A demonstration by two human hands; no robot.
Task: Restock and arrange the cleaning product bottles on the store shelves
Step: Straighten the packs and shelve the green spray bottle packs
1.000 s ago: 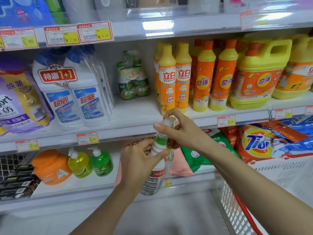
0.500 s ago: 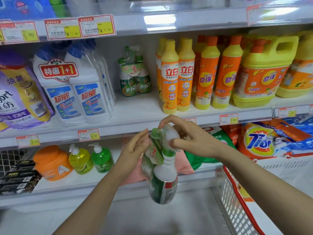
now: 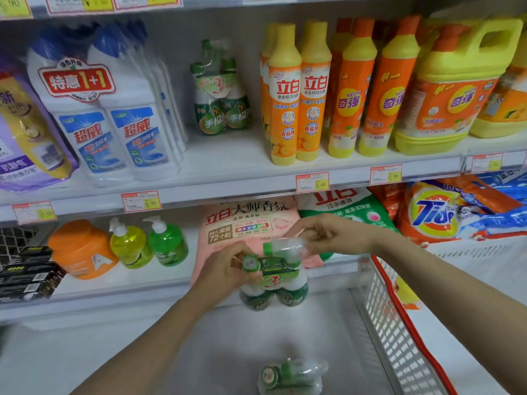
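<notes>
Clearly the restocking is only partway. On the middle shelf, between the white blue-capped bottles at the left and the yellow-and-orange dish soap bottles, one green three-bottle pack stands near the back wall. Bare shelf runs from it to the front edge. That gap looks like the place for the stock in hand, so I judge the placing not yet done.

Lower, in front of the bottom shelf's front edge, the left hand has its grip closed round the side of a second wrapped green pack, fingers curled near the caps. This pack hangs in the air, roughly upright, touching no shelf. The right hand pinches the clear wrap at its top, grip narrow. A third pack lies on its side on the pale surface below, not yet shelved. At the far right the white basket with its red rim sits just beside the right arm; what it holds I cannot tell.
</notes>
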